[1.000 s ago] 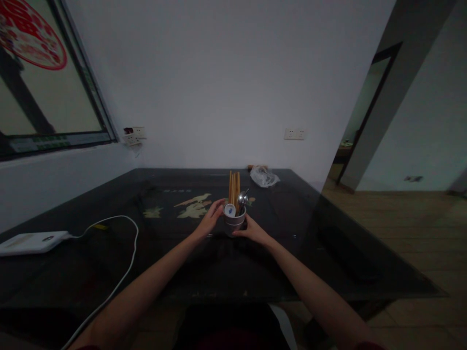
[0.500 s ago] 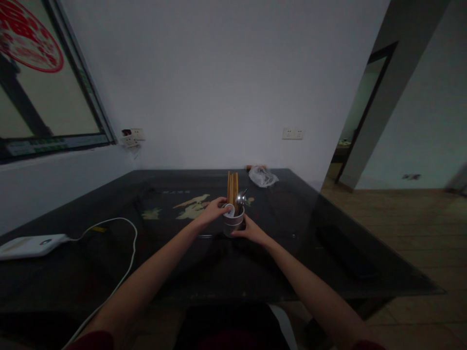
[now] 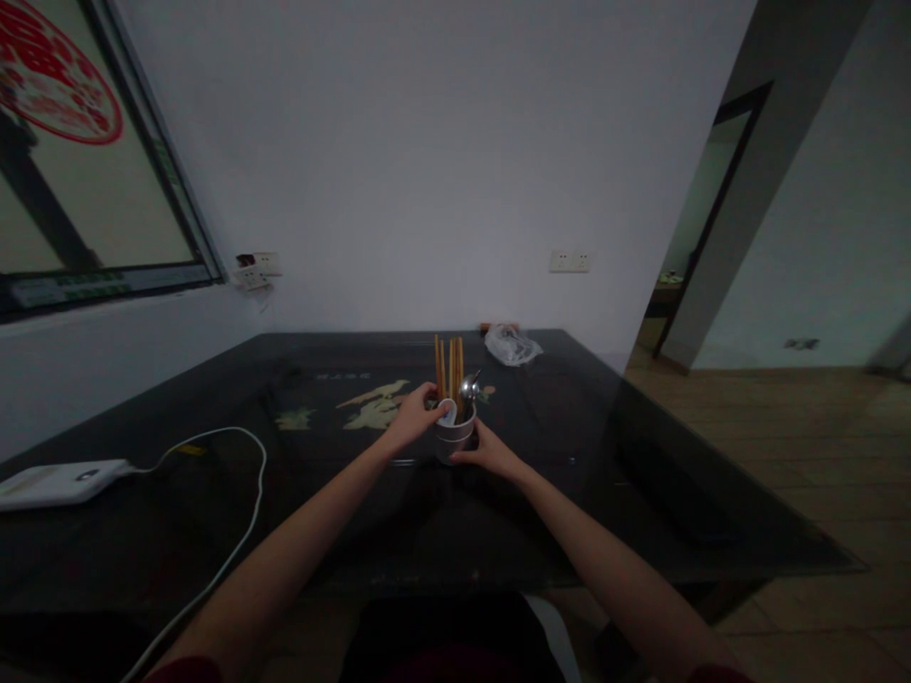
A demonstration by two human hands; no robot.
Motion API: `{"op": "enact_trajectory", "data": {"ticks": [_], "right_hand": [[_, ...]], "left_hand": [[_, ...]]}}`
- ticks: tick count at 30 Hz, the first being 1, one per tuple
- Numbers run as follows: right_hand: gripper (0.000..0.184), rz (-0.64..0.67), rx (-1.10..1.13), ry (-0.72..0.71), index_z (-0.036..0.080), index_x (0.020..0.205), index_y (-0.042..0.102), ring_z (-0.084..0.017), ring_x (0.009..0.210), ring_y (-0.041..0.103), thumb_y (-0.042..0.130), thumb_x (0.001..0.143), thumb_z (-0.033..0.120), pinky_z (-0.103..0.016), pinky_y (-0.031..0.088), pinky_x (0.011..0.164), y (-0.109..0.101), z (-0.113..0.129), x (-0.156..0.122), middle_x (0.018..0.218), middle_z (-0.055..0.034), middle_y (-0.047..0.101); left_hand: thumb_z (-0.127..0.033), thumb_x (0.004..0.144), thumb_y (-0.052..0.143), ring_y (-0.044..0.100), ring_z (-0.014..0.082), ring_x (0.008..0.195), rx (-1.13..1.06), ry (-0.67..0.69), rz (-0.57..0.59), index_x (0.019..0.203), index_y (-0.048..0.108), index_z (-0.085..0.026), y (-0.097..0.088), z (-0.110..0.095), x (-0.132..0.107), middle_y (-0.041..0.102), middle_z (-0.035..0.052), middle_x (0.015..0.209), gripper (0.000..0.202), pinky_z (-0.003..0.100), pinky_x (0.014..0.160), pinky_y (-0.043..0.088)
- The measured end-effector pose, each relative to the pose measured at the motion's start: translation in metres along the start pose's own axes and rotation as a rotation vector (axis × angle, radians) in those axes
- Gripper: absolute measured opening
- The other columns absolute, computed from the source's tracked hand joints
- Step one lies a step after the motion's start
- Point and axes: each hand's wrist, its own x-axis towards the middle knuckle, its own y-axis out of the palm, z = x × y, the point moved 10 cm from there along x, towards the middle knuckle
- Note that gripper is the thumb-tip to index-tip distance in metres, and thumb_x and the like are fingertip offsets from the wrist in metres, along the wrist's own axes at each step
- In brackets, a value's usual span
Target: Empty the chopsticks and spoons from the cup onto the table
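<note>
My R hand has its fingers closed round the R side of a pale grey, round cup w/ raised bands, thumb across the front, low down. The cup is upright on the glossy black tabletop, approx. centre, straight ahead of me. My L hand is at the cup's L rim, fingers bent behind, thumb on a small white ceramic piece w/ a rounded face at the mouth; can't tell whether the fingers actually pinch it. Several slim yellow-brown wooden chopsticks stand in the cup, in two loose groups w/ a gap btwn them, the L group next to my L fingers. Shiny silver metal spoons poke out on the R side; exact no. unclear. Beyond, near the wall, there's a crumpled clear plastic bag w/ a brown item partly hidden behind it. Pale bird-and-flower decoration shows on the tabletop, L of the cup & a bit further back. Far L: a flat white rectangular device w/ a thin white cable looping toward me, past my L forearm. On the R lies a long dark object, too dim to ID. White double wall socket is above, on the plain wall.
</note>
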Motion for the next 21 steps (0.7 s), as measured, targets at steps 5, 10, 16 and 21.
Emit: {"op": "enact_trajectory", "data": {"ticks": [5, 10, 16, 21], "right_hand": [[0.081, 0.008, 0.026, 0.033, 0.018, 0.124, 0.046, -0.026, 0.115, 0.054, 0.084, 0.053, 0.027, -0.044, 0.038, 0.103, 0.001, -0.007, 0.001, 0.123, -0.0098, 0.058], [0.083, 0.011, 0.014, 0.018, 0.019, 0.125, 0.046, -0.026, 0.117, 0.052, 0.084, 0.052, 0.027, -0.044, 0.036, 0.105, 0.000, -0.010, 0.002, 0.125, -0.0092, 0.057], [0.084, 0.022, -0.003, 0.026, 0.019, 0.126, 0.044, -0.026, 0.117, 0.052, 0.083, 0.054, 0.030, -0.044, 0.037, 0.104, 0.000, -0.010, 0.002, 0.126, -0.0096, 0.056], [0.085, 0.019, -0.021, 0.017, 0.018, 0.126, 0.044, -0.026, 0.117, 0.052, 0.084, 0.052, 0.029, -0.043, 0.037, 0.103, 0.000, -0.005, 0.001, 0.127, -0.0105, 0.056]], "left_hand": [[-0.034, 0.075, 0.061, 0.058, 0.0225, 0.094, 0.173, 0.008, -0.018, 0.097, 0.057, -0.013, -0.004, -0.002, -0.002, 0.061, 0.0099, 0.099, 0.031, 0.036, 0.080, 0.048], [-0.041, 0.081, 0.055, 0.055, 0.0224, 0.099, 0.302, 0.111, 0.069, 0.093, 0.060, -0.015, 0.004, -0.014, -0.004, 0.057, 0.0102, 0.107, 0.029, 0.037, 0.087, 0.047], [-0.036, 0.088, 0.046, 0.051, 0.0229, 0.110, 0.349, 0.182, 0.089, 0.096, 0.063, -0.015, 0.012, -0.016, -0.006, 0.055, 0.0111, 0.112, 0.028, 0.040, 0.100, 0.039], [-0.030, 0.091, 0.041, 0.047, 0.0226, 0.110, 0.398, 0.240, -0.010, 0.097, 0.062, -0.015, 0.012, -0.022, -0.014, 0.053, 0.0104, 0.112, 0.027, 0.042, 0.101, 0.037]]}}
